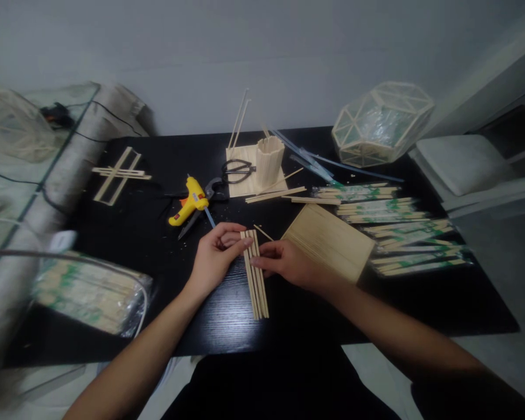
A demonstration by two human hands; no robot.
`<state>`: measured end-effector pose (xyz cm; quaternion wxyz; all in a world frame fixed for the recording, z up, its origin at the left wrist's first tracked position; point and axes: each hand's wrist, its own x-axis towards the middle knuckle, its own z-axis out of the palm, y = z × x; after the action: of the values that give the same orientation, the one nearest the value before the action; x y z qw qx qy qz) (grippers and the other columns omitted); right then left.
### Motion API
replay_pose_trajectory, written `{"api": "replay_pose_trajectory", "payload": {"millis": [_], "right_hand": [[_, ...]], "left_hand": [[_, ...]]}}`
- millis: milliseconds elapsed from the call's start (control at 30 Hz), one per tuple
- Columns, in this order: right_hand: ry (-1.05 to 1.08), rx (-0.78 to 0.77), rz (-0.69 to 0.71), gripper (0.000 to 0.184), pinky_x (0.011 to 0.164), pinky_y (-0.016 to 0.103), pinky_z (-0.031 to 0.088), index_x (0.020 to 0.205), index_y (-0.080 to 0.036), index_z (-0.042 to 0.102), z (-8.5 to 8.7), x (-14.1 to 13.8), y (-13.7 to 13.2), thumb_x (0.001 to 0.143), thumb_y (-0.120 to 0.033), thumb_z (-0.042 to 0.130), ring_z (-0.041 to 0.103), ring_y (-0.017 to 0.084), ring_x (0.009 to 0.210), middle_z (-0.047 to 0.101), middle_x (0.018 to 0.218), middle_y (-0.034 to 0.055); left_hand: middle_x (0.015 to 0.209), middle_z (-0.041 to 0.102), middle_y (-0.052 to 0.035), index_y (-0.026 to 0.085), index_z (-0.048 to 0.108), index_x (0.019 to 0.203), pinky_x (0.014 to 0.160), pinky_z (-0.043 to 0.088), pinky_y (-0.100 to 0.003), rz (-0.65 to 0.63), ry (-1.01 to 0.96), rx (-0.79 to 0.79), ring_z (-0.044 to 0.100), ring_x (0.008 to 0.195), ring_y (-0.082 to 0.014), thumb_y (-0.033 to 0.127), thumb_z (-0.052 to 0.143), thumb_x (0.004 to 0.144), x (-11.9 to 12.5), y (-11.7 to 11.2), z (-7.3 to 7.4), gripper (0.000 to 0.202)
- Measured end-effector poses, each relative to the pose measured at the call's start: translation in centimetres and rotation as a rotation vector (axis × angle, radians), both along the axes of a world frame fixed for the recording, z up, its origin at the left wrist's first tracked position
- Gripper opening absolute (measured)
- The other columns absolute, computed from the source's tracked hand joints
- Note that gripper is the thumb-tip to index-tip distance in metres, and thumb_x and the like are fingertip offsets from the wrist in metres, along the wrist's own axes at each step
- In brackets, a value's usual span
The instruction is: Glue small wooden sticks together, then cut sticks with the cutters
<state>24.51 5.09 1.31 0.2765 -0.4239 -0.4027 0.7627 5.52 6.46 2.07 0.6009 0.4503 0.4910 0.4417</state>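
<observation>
Several wooden chopsticks lie side by side in a small flat bundle, held over the near middle of the black table. My left hand is closed on the upper left of the bundle, thumb across the front. From the other side my right hand pinches the bundle's right edge below the top. Just beyond my left hand lies a yellow glue gun with a blue glue stick in its back, over dark-handled pliers or cutters. Beside my right forearm is a square panel of joined sticks.
At the back stand a stick-built cup on a square base and black scissors. Wrapped chopstick packs lie right, under a faceted frame. A crossed stick frame and a bagged bundle lie left.
</observation>
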Motion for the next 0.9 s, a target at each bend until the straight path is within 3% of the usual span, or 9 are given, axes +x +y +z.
{"api": "replay_pose_trajectory", "payload": {"millis": [333, 467, 700, 900], "right_hand": [[0.049, -0.016, -0.069, 0.034, 0.084, 0.033, 0.062, 0.090, -0.017, 0.078, -0.08, 0.56, 0.27, 0.072, -0.044, 0.089, 0.072, 0.016, 0.084, 0.077, 0.090, 0.0037], [0.078, -0.007, -0.081, 0.035, 0.088, 0.036, 0.061, 0.096, -0.016, 0.078, 0.01, 0.56, 0.27, 0.078, -0.045, 0.085, 0.073, 0.017, 0.087, 0.077, 0.093, 0.0050], [0.127, -0.035, -0.166, 0.029, 0.082, 0.035, 0.062, 0.100, -0.017, 0.074, 0.08, 0.80, 0.45, 0.083, -0.038, 0.083, 0.073, 0.015, 0.077, 0.077, 0.091, 0.0038], [0.077, 0.008, -0.237, 0.031, 0.083, 0.036, 0.063, 0.098, -0.017, 0.070, -0.21, 0.76, 0.48, 0.084, -0.041, 0.082, 0.074, 0.017, 0.080, 0.077, 0.092, 0.0051]], "left_hand": [[0.078, 0.077, -0.0022, 0.016, 0.072, 0.097, 0.070, 0.056, -0.024, 0.028, 0.015, 0.000, 0.071, 0.071, -0.0133, 0.035, 0.091, 0.071, -0.04, 0.06, 0.22, 0.038], [0.083, 0.079, -0.0040, 0.016, 0.072, 0.100, 0.073, 0.057, -0.026, 0.011, 0.001, -0.027, 0.073, 0.075, -0.0150, 0.037, 0.090, 0.072, -0.17, 0.07, 0.30, 0.039], [0.086, 0.080, -0.0046, 0.017, 0.072, 0.101, 0.075, 0.058, -0.028, 0.020, 0.017, -0.037, 0.074, 0.075, -0.0163, 0.038, 0.089, 0.074, -0.30, 0.11, 0.24, 0.038], [0.087, 0.080, -0.0046, 0.017, 0.072, 0.100, 0.076, 0.058, -0.028, 0.032, 0.036, -0.008, 0.073, 0.076, -0.0155, 0.037, 0.089, 0.073, -0.12, 0.11, 0.34, 0.038]]}}
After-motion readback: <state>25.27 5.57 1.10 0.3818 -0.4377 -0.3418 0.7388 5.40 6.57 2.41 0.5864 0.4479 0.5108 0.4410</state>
